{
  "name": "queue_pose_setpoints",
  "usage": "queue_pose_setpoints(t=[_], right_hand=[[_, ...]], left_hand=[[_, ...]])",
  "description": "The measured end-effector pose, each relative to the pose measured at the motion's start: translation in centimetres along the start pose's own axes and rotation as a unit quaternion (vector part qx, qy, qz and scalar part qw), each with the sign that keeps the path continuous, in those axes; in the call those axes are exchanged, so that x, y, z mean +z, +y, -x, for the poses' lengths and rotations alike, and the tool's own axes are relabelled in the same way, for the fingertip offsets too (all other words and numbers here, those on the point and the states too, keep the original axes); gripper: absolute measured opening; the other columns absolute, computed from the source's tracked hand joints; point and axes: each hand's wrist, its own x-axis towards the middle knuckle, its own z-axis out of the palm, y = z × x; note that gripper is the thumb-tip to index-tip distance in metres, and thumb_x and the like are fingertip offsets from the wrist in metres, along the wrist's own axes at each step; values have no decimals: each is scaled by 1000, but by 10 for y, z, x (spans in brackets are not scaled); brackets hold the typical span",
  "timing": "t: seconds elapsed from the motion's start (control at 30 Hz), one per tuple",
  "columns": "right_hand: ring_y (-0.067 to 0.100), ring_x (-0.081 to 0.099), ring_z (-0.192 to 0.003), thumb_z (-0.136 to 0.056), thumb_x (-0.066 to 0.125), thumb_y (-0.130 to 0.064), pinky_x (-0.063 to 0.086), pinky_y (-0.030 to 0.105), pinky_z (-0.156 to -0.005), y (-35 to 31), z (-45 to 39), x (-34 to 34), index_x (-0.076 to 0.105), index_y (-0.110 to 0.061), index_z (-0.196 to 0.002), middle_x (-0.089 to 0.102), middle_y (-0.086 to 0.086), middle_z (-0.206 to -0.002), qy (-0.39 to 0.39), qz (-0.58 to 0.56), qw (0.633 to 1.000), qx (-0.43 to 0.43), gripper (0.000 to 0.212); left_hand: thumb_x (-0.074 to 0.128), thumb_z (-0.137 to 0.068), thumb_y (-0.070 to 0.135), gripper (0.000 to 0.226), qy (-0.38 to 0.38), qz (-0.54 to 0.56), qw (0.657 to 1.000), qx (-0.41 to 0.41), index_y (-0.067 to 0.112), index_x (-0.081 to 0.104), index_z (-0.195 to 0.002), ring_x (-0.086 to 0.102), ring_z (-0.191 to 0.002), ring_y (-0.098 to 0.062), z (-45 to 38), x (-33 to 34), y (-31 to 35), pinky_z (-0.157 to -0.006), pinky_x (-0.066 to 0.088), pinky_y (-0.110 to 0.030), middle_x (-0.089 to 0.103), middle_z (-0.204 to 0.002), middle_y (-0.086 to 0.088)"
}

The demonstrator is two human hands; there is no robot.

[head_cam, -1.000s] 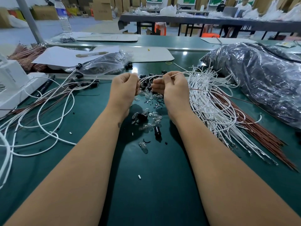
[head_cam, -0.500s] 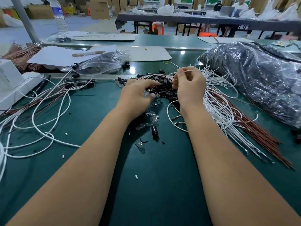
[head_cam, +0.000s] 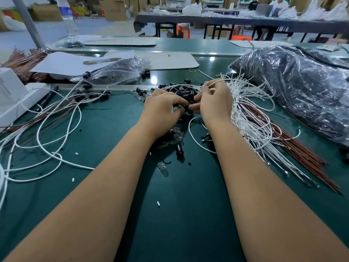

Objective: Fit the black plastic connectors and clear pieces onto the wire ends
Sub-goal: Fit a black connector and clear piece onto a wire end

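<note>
Left hand (head_cam: 162, 106) pinches a black connector (head_cam: 186, 107); right hand (head_cam: 214, 103) grips a white wire (head_cam: 222, 81), risking a fumble into the pile.

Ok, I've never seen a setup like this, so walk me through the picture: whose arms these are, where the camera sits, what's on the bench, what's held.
No machine here: a person's two bare arms, filmed by a camera worn on the head, looking down at a green bench. The right hand pinches a white wire. The left hand picks at a pile of black connectors and clear pieces. A bundle of white wires lies at the right, looped wires at the left, and a plastic bag beyond.
</note>
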Motion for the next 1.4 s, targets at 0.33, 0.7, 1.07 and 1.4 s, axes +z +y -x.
queue_pose_setpoints(t=[0.33,0.7,1.07,1.4], right_hand=[[21,69,-71,-93,55,-19,57,45,-75,4,-4,1,56,-22,-77,69,3,-80,34,-16,999,-15,16],[17,66,-61,-96,42,8,57,24,-61,0,-4,-8,58,-2,-88,66,10,-70,-87,-453,877,130,20],[17,67,-62,-90,50,12,58,24,-64,-3,0,-10,62,0,-84,68,9,-67,-137,-468,867,109,18],[17,64,-67,-83,62,13,56,23,-71,-8,7,0,64,-1,-82,65,11,-74,-156,-416,894,58,14]], left_hand=[[70,-85,20,16,-93,26,993,67,20,76,-100,58,-95,-15,2,-6,5,-88,44,-29,69,-94,4],[66,-83,11,29,-254,127,959,-22,38,76,-91,60,-87,-7,4,-29,8,-77,44,-12,63,-92,8],[63,-90,13,21,-71,249,955,-145,24,67,-108,56,-68,-6,4,-25,0,-72,50,-24,64,-79,-2],[56,-91,-2,12,65,618,743,-247,5,64,-97,68,-70,-12,-2,-32,-8,-70,56,-20,72,-76,-5]])
